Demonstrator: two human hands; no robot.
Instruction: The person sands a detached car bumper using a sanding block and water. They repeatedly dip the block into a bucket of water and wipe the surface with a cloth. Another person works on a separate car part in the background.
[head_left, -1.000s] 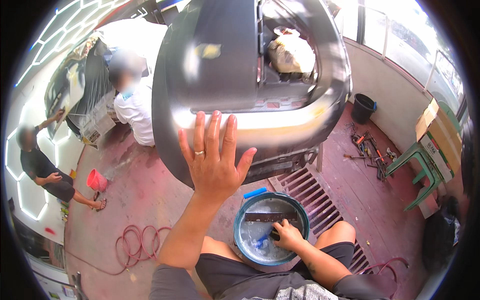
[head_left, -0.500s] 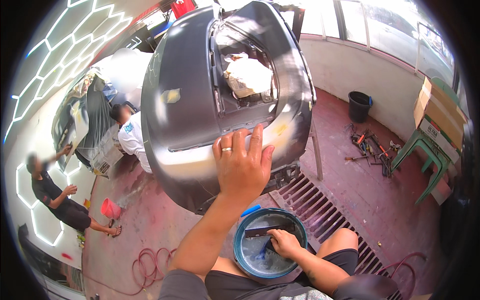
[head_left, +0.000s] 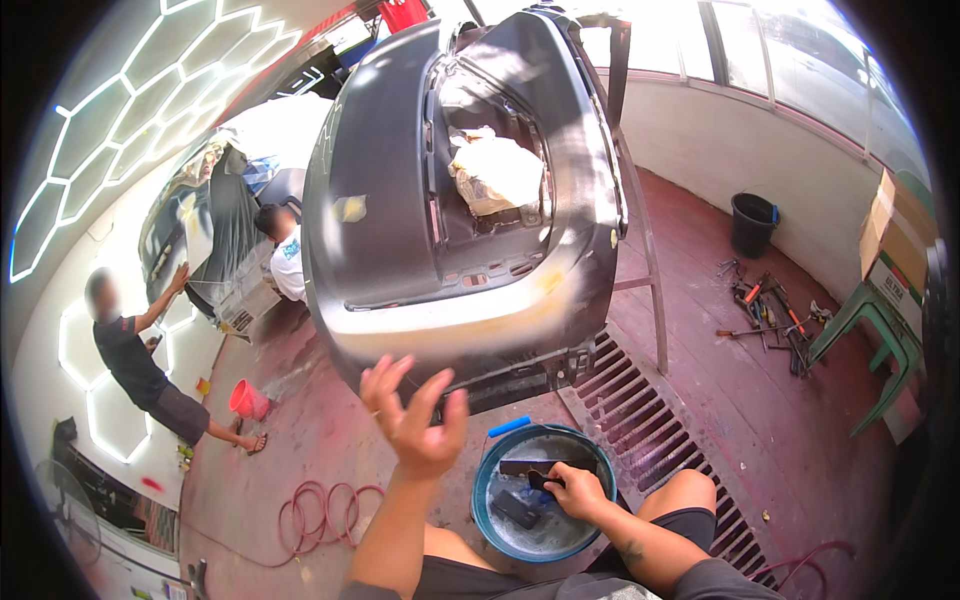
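My left hand [head_left: 415, 420] is raised with loosely spread, slightly bent fingers and nothing in it, just off the lower edge of a dark car body panel [head_left: 375, 160], which has a pale sanded band [head_left: 450, 325] and a wrapped bundle [head_left: 495, 175] in its opening. Below it stands a teal bucket [head_left: 479, 505] of cloudy water with a blue handle grip [head_left: 508, 426], between my knees. My right hand [head_left: 570, 490] is closed on a small black pad [head_left: 540, 480] inside the bucket, beside a long dark strip [head_left: 525, 467] and a dark block [head_left: 515, 508].
A metal stand [head_left: 655, 300], floor grate [head_left: 640, 420], scattered tools [head_left: 770, 320], black bucket [head_left: 755, 230] and green stool [head_left: 860, 350] with boxes [head_left: 890, 270] are rightward. Leftward, two co-workers [head_left: 140, 360] [head_left: 280, 250] are beside a covered car [head_left: 215, 250], near a red bucket [head_left: 250, 400] and hose [head_left: 310, 520].
My left hand has come off the pale band, moving down and left, fingers loosening. My right hand stays in the bucket, where a dark block now shows. The panel appears smaller in view.
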